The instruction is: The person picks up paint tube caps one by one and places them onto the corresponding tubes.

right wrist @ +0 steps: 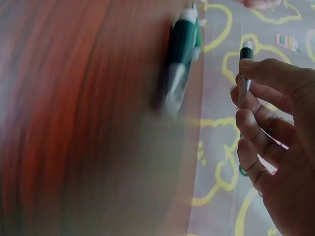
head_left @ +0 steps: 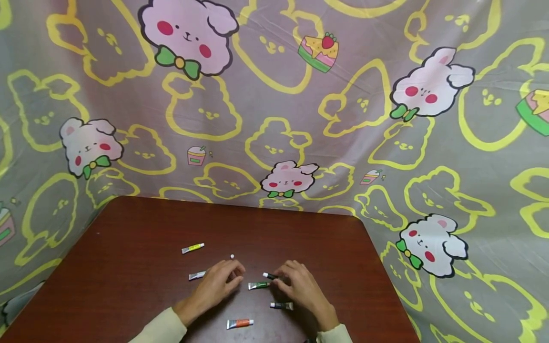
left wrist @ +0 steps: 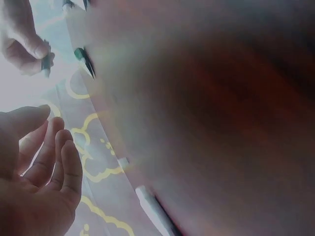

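My right hand (head_left: 300,286) pinches a small dark paint tube (right wrist: 246,53) with a white cap between thumb and fingertips, its cap pointing away from the palm. In the head view, the green paint tube (head_left: 258,285) lies just below it, and a black paint tube (head_left: 281,306) is nearer me by the right wrist. My left hand (head_left: 220,281) holds nothing; its fingers bend loosely with the thumb apart from them in the left wrist view. Partly covered by that hand is a silver-white paint tube (head_left: 197,275). A small white cap-like piece (head_left: 232,256) sits just beyond its fingertips.
The tubes are on a dark red-brown wooden table (head_left: 141,238). A yellow paint tube (head_left: 193,248) lies at the far left, an orange paint tube (head_left: 240,324) near me. A cloth (head_left: 279,105) printed with rabbits hangs around the table's back and sides.
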A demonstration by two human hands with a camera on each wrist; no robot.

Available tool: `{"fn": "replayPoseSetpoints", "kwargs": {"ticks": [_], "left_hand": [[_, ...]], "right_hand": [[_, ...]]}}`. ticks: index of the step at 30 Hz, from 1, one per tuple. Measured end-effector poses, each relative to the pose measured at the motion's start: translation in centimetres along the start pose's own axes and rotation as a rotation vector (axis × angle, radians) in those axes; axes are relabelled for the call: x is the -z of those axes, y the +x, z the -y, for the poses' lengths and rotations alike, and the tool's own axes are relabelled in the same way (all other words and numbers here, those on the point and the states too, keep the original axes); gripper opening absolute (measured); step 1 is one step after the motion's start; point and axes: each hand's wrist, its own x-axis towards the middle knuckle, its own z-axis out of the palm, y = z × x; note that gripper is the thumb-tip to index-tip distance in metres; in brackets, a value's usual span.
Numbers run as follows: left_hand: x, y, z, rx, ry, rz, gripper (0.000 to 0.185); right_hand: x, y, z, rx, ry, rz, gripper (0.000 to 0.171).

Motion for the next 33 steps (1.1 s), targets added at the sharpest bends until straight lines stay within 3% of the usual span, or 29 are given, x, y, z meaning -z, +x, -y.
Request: {"fn": "replayPoseSetpoints", "kwargs": {"ticks": [15,33], "left_hand": [[1.1,0.4,1.7,0.041,0.067,0.061,0.024],[1.8,1.6,3.6,0.012,0.152,0.062,0.025]], "right_hand": [[0.0,-1.1,-2.7,-0.056,-0.006,0.041,0.016],[0.5,-1.8,-4.7,-0.101,-0.099,0.061,0.016]]}}
